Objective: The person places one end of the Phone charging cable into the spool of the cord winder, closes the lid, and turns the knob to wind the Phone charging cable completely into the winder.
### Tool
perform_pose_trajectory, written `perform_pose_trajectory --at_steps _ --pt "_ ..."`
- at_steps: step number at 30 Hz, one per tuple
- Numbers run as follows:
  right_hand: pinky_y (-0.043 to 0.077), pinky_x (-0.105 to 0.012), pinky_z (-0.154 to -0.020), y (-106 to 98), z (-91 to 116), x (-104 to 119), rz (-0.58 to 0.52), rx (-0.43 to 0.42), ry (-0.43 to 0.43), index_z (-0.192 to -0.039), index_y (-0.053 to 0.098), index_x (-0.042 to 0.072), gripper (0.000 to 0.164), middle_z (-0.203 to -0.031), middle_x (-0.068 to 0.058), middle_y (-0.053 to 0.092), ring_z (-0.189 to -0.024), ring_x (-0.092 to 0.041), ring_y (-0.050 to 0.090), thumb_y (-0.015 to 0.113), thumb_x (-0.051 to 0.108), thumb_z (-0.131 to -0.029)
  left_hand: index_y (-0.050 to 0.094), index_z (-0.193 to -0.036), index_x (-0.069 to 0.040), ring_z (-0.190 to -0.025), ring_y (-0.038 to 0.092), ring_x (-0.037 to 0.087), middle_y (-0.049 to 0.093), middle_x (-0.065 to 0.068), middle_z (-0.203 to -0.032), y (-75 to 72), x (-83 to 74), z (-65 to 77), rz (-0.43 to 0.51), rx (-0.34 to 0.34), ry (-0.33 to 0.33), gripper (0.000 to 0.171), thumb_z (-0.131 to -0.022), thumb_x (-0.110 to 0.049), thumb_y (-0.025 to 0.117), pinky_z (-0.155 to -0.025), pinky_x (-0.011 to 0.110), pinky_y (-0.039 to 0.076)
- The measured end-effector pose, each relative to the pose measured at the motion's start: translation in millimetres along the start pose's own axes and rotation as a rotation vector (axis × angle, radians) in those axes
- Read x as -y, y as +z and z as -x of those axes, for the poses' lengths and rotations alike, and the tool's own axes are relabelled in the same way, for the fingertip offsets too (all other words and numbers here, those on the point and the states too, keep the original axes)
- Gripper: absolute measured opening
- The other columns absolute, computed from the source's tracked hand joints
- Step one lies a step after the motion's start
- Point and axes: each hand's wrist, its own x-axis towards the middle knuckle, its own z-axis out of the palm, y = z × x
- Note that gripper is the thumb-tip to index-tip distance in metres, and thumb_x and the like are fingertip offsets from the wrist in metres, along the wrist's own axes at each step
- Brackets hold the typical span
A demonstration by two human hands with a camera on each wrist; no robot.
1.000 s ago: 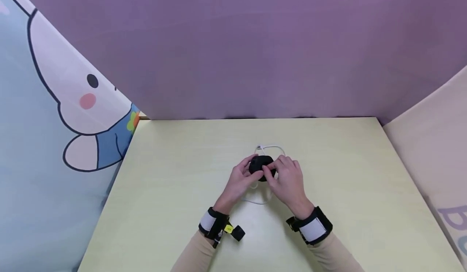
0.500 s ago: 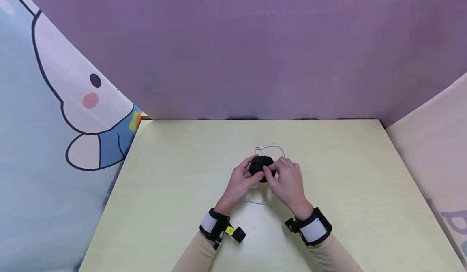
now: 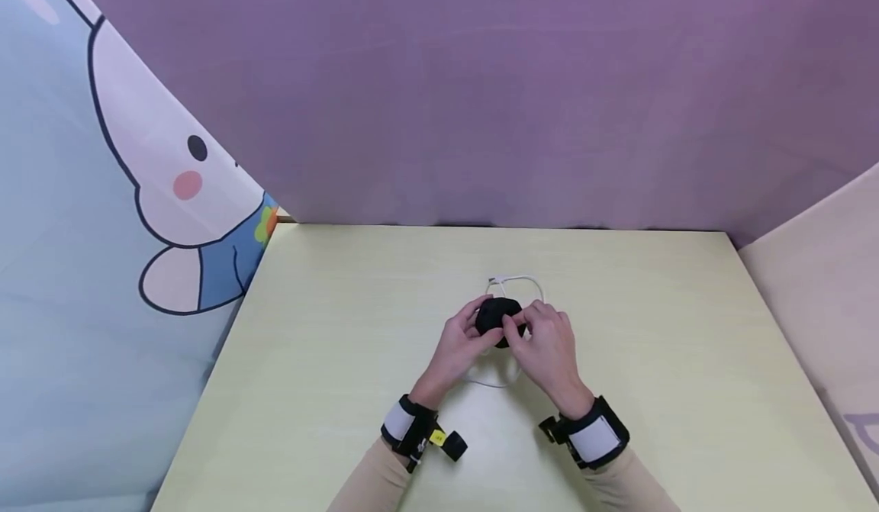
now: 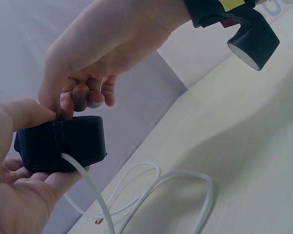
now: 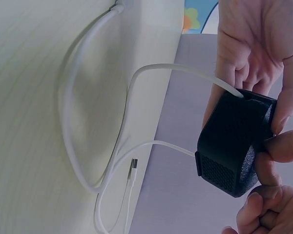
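Observation:
A rounded black case [image 3: 493, 313] with a white cable [image 3: 527, 278] coming out of it is held up over the table between both hands. My left hand [image 3: 456, 347] grips it from the left, fingers underneath and thumb on top. At its upper face, the thumb and index finger of my right hand [image 3: 551, 348] pinch close to the left thumb tip. In the left wrist view the case [image 4: 83, 141] shows a seam, with the cable leaving through a hole. Cable leaves the case [image 5: 224, 136] at two places in the right wrist view. A ribbed patch marks one end there.
Loops of cable lie on the pale wooden table [image 3: 330, 306] under the hands, and a metal USB plug [image 5: 134, 164] rests among them. A purple curtain [image 3: 439, 100] hangs behind the table's far edge. Black straps with small cameras [image 3: 455, 445] circle both wrists.
The head view has shifted a little, so the scene sits slightly further right. Both hands keep their hold on the black case with hardly any visible movement.

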Motion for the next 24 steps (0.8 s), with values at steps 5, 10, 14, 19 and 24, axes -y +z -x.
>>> perform_pose_trajectory --at_steps 5,10,14,19,24 --pt "0.04 -0.039 -0.07 -1 0 -2 -0.001 0.005 0.008 -0.074 0.071 0.004 0.014 -0.068 -0.006 0.058 -0.064 -0.017 0.048 0.078 0.008 -0.085 0.041 -0.155 -0.001 -0.116 0.067 0.027 0.059 0.027 -0.142 2.4 0.0 -0.7 0.005 -0.011 -0.001 0.064 -0.096 -0.004 0.067 -0.084 0.018 0.055" --pt "0.037 -0.036 -0.069 -1 1 -3 -0.029 0.019 0.025 -0.075 0.071 0.005 0.014 -0.069 -0.006 0.055 -0.065 -0.016 0.046 0.078 0.009 -0.087 0.042 -0.155 -0.001 -0.116 0.067 0.026 0.06 0.026 -0.142 3.1 1.1 -1.0 0.004 -0.025 -0.006 0.063 -0.096 -0.005 0.067 -0.084 0.019 0.056" --pt "0.037 -0.036 -0.071 -1 2 -5 -0.061 0.025 0.006 -0.076 0.071 0.006 0.014 -0.071 -0.004 0.054 -0.067 -0.018 0.047 0.078 0.009 -0.088 0.043 -0.154 0.001 -0.118 0.067 0.029 0.06 0.025 -0.142 3.2 0.9 -1.0 -0.006 -0.031 -0.002 0.062 -0.097 -0.007 0.067 -0.087 0.02 0.056" --pt "0.041 -0.04 -0.073 0 1 -9 -0.055 -0.004 -0.089 -0.08 0.07 0.005 0.013 -0.079 -0.006 0.058 -0.072 -0.023 0.053 0.08 0.009 -0.087 0.043 -0.153 0.002 -0.119 0.066 0.03 0.059 0.025 -0.143 2.0 -2.1 -1.1 -0.024 -0.035 0.005 0.061 -0.098 -0.008 0.067 -0.087 0.021 0.056" --pt "0.045 -0.041 -0.074 -2 0 -14 -0.028 -0.004 -0.237 -0.092 0.069 0.007 0.013 -0.088 -0.006 0.061 -0.079 -0.023 0.057 0.08 0.006 -0.086 0.043 -0.154 0.002 -0.12 0.066 0.031 0.058 0.025 -0.144 0.8 -3.9 -1.1 -0.032 -0.026 0.004 0.061 -0.098 -0.008 0.066 -0.089 0.022 0.056"
